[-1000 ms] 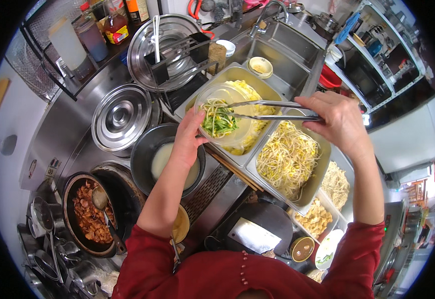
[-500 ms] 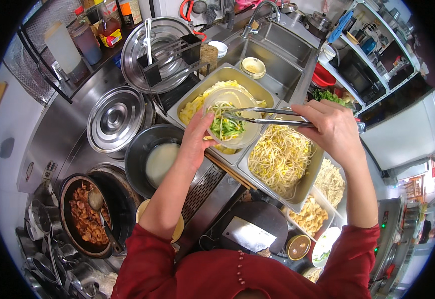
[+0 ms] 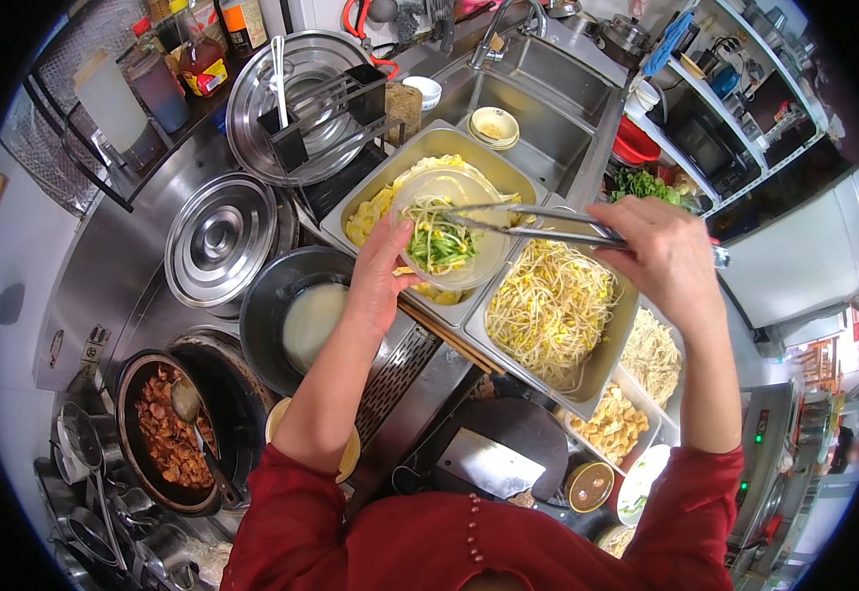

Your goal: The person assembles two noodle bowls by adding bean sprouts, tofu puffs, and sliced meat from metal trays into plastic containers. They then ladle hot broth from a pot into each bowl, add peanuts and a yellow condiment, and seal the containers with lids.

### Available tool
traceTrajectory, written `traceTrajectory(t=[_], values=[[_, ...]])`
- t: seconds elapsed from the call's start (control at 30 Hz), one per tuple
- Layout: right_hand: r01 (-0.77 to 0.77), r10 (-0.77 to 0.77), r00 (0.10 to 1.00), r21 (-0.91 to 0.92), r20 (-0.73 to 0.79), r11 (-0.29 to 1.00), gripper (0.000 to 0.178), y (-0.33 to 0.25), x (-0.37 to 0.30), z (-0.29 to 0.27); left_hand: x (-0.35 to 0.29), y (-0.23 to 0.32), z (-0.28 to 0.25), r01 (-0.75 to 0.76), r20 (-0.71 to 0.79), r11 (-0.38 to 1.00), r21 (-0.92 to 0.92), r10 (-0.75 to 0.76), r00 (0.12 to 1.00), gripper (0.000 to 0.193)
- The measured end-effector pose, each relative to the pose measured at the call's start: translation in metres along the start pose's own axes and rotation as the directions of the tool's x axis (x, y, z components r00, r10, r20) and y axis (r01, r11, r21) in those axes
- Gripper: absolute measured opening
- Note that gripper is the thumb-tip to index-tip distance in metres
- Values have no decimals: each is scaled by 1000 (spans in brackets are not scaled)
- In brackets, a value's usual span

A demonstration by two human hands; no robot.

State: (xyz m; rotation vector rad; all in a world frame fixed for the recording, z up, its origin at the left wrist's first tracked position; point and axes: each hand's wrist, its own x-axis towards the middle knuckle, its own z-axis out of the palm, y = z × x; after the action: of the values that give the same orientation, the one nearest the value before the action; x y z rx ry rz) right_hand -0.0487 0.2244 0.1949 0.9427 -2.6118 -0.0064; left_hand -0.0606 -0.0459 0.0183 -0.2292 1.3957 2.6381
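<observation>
My left hand [image 3: 382,271] is closed round the rim of a translucent bowl [image 3: 484,258]. Inside it lie green leaves and bean sprouts [image 3: 439,241]. Metal tongs [image 3: 558,229] are gripped in my right hand [image 3: 661,246], with their tips over the sprouts in the bowl. The bowl is held above a steel tray [image 3: 520,175] of yellowish sliced food [image 3: 365,219], hiding part of it. Right beside that, below the tongs, stands a second steel tray [image 3: 579,402] heaped with bean sprouts [image 3: 551,315].
A dark pot of whitish liquid [image 3: 313,325] and a pot of reddish-brown stew [image 3: 168,424] stand at left. Near me a cleaver [image 3: 489,463] lies on a round dark board [image 3: 533,428]. Behind the trays is a sink [image 3: 548,148]; wooden chopsticks [image 3: 454,342] lie along the trays' near edge.
The tong tips have shifted slightly within the bowl, and the sprouts there lie a little differently. Both hands keep their hold. The whole view has shifted slightly.
</observation>
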Motion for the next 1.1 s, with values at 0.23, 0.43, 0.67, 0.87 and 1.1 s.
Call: traceTrajectory(t=[0.23, 0.43, 0.67, 0.87, 1.1], values=[[-472, 447, 839, -8, -311, 882, 42, 84, 3, 7, -4, 13, -23, -43, -123, 995, -90, 32, 992, 61], [-759, 784, 621, -251, 0, 601, 60, 157, 47, 133, -20, 37, -41, -171, -247, 983, -65, 151, 957, 69], [-260, 272, 941, -86, 201, 962, 65, 117, 40, 130, -27, 55, -76, -250, -357, 967, -51, 217, 909, 67], [-115, 140, 935, -95, 326, 989, 51, 53, 59, 190, -35, 48, -72, -219, -368, 971, -95, 171, 914, 66], [-147, 144, 963, -4, 229, 989, 31, 52, 47, 166, -38, 40, -83, -289, -308, 957, -19, 269, 912, 55]])
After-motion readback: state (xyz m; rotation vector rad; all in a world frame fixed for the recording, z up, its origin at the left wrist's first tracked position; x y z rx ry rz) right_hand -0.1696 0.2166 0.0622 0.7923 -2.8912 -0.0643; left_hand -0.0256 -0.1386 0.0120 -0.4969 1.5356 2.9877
